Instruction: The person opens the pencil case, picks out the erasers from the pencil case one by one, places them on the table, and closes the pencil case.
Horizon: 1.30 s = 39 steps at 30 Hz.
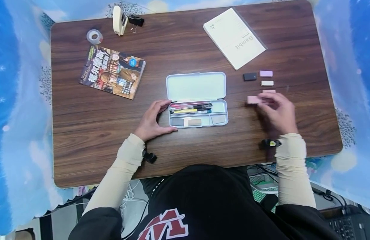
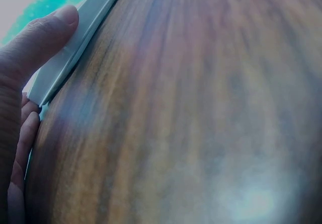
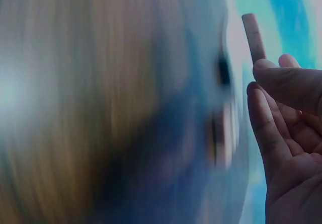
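My left hand [image 1: 151, 121] grips the left end of an open white pencil case [image 1: 196, 87], its thumb at the front wall. In the left wrist view the thumb [image 2: 50, 30] lies along the side of the case. Inside the case are several pens [image 1: 191, 108], with a grey eraser [image 1: 177, 122], a tan eraser [image 1: 195, 122] and a whitish eraser [image 1: 218, 119] in the front compartments. To the right of the case, my right hand [image 1: 279, 111] pinches a pink eraser [image 1: 253, 99] by one end, held above the table.
Near the right hand lie another pink eraser [image 1: 269, 91], a white one [image 1: 267, 83], a purple one [image 1: 266, 73] and a black one [image 1: 250, 77]. Farther back are a notebook [image 1: 234, 38], a comic book [image 1: 112, 71], tape [image 1: 94, 36], a stapler [image 1: 119, 20] and a binder clip [image 1: 136, 21].
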{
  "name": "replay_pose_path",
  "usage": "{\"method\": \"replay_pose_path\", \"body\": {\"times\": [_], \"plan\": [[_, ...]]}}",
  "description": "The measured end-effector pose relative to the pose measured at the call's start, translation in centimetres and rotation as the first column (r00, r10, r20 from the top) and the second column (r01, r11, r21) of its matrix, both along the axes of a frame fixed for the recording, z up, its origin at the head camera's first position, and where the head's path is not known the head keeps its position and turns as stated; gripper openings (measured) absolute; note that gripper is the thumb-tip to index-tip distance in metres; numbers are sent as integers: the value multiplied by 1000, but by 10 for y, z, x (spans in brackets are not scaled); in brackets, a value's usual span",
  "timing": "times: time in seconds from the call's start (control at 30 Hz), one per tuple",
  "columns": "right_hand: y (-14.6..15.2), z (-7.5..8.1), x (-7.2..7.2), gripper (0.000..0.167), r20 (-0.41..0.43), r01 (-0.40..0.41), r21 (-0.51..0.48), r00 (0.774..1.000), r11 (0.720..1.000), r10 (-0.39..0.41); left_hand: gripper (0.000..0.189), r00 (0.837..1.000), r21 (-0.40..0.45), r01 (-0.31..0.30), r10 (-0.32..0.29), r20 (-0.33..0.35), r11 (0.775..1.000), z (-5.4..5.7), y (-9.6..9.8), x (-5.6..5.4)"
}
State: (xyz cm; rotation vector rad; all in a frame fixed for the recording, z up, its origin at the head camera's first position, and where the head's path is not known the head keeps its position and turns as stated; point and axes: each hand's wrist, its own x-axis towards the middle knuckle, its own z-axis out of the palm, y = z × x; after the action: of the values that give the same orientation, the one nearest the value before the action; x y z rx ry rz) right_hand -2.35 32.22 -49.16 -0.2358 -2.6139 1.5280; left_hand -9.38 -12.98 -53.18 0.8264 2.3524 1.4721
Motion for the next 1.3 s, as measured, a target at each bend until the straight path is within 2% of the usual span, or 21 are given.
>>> {"method": "replay_pose_path", "body": {"times": [0.1, 0.27, 0.37, 0.53, 0.77, 0.87, 0.97, 1.07, 1.17, 1.3], "plan": [[32, -5, 7, 30, 64, 86, 71, 994, 994, -90, 103, 1000, 20, -5, 5, -2, 1000, 0, -2, 0], [51, -15, 12, 31, 131, 87, 81, 987, 993, -97, 102, 1000, 14, -15, 15, 0, 1000, 1, -4, 1], [52, -19, 12, 31, 128, 88, 76, 987, 993, -97, 102, 1000, 6, -17, 16, 3, 1000, 1, -5, 1], [51, -21, 9, 31, 140, 89, 126, 984, 988, -107, 101, 1000, 39, -19, 18, 24, 999, 2, -6, 2], [50, -15, 9, 36, 157, 89, 124, 982, 988, -108, 102, 1000, 9, -18, 18, 16, 1000, 3, -6, 1], [48, -9, 10, 37, 130, 117, 127, 983, 985, -133, 101, 1000, -7, -12, 12, 10, 1000, 3, -4, 0], [36, -1, 9, 33, 69, 134, 118, 987, 984, -143, 102, 1000, -11, -7, 7, 3, 1000, 3, -3, 0], [13, 8, 5, 30, 8, 78, 119, 997, 990, -80, 102, 1000, -3, -3, 3, 4, 1000, 2, -2, 0], [-17, 13, 1, 25, -37, -44, 159, 998, 986, 51, 101, 1000, 3, -1, 1, 10, 1000, 2, -1, 0], [-64, 13, -3, 25, -61, -229, 185, 968, 956, 243, 101, 1000, 4, 1, -1, 18, 1000, 2, 0, 0]]}}
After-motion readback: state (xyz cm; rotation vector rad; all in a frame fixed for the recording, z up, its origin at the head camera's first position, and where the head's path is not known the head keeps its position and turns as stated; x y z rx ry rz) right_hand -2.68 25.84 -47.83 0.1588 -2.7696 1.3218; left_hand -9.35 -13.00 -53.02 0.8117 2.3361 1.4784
